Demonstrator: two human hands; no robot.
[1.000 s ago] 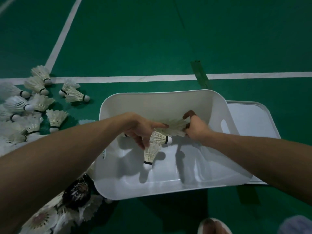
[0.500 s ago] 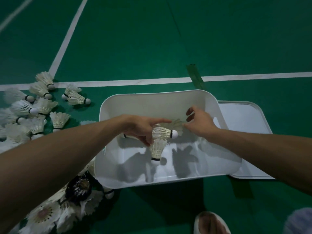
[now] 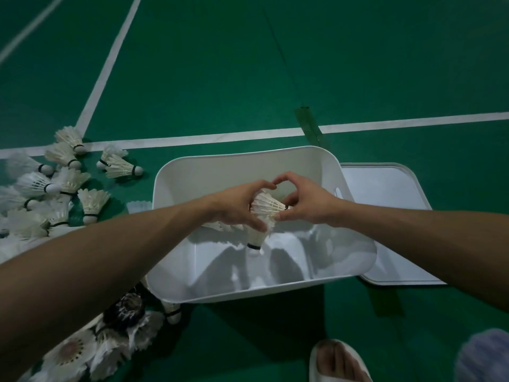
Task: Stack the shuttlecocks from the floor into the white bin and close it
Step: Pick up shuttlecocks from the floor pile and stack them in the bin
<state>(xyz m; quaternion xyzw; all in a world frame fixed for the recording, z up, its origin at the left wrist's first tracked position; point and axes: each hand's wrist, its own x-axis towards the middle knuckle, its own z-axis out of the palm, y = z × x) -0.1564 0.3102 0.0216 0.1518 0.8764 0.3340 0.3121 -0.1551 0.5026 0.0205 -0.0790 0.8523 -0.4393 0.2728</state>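
Lots of open green floor (image 3: 220, 78) lies past the far rim of the white bin (image 3: 234, 172), crossed by a white line (image 3: 192, 137). The bin sits in the middle with its top open. Its flat lid (image 3: 385, 216) lies on the floor right against its right side. A heap of loose shuttlecocks (image 3: 55, 188) crowds the floor near the bin's left wall. More shuttlecocks (image 3: 82, 351) lie just beside its near left corner, with a dark round thing (image 3: 125, 310) among them. The left heap is cut off by the side of the picture. A foot in a pale slipper (image 3: 336, 359) is cut off by the bottom edge. A blurry pale shape in the bottom right corner is too hard to make out. Both arms and their shadows hide part of the bin's bottom. The left hand (image 3: 237, 205) is over the bin, with its fingers curled round the feathers of the top shuttlecock (image 3: 268, 206), which lies sideways. A lower shuttlecock (image 3: 256, 238) hangs cork down under that hand's thumb, inside the bin. More feathers poke out under the left hand, but I cannot tell how many. The right hand (image 3: 305, 201) pinches the cork end of the top shuttlecock. The two pointing fingers touch tips above it.
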